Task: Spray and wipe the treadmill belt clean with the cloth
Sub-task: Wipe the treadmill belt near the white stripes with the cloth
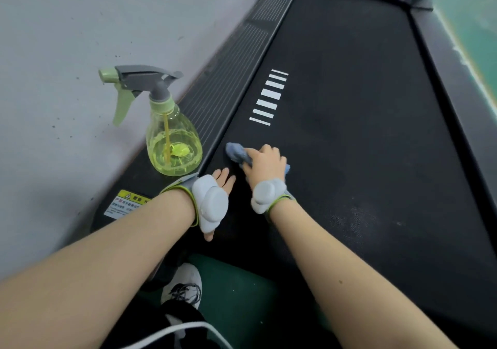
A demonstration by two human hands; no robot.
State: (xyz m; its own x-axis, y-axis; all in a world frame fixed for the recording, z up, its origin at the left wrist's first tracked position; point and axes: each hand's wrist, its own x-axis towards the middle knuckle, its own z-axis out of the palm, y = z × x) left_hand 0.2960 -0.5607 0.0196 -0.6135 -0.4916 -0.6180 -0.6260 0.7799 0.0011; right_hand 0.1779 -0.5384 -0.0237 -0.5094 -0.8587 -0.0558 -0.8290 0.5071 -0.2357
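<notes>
The blue cloth point(235, 152) is grasped by the right grip point(265, 163) at the near left edge of the treadmill belt point(349, 133), whose length is spread ahead and rightward; the left grip point(224, 180) is laid flat, released

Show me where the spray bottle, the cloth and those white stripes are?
spray bottle point(173, 144), head view, on its clear yellow-green body.
cloth point(233, 151), head view, on the bare blue end nearest the bottle.
white stripes point(271, 94), head view, on the middle stripe.
</notes>
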